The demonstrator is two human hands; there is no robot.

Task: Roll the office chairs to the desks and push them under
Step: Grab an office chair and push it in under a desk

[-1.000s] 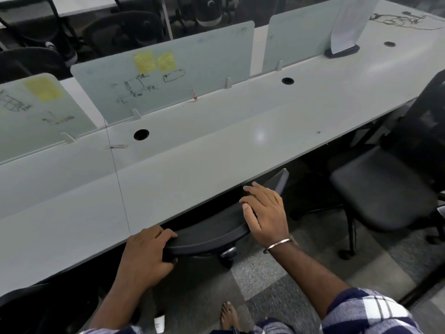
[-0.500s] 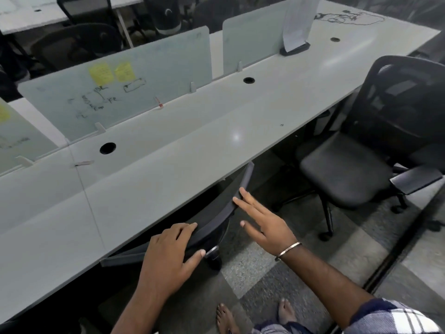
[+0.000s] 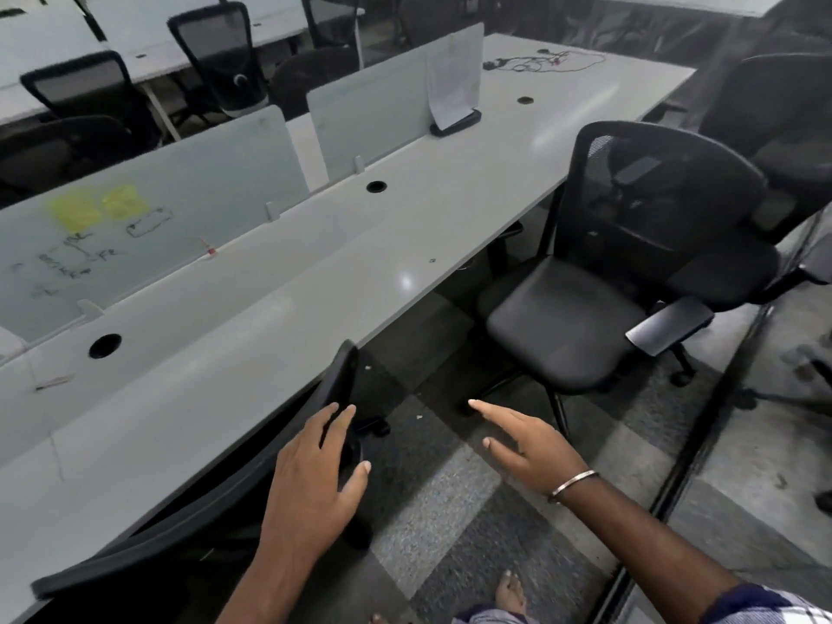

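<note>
A black office chair sits pushed under the long white desk (image 3: 279,335); only the curved top of its backrest (image 3: 189,524) shows below the desk edge. My left hand (image 3: 315,479) rests flat on that backrest top with straight fingers. My right hand (image 3: 526,443) hovers open in the air to the right, touching nothing. A second black mesh office chair (image 3: 599,299) stands out from the desk at the right, seat facing left, its armrest (image 3: 671,324) toward me.
Frosted divider panels (image 3: 153,227) with yellow notes run along the desk's far side. A paper stand (image 3: 454,90) and cables (image 3: 544,60) lie on the far end. More chairs stand behind and at far right (image 3: 783,110). A glass partition (image 3: 738,443) runs at right; my bare feet (image 3: 511,592) are below.
My right hand has come off the backrest and moved right, into the air. My left hand has slid along the backrest top. The view has swung right, showing the second chair fully.
</note>
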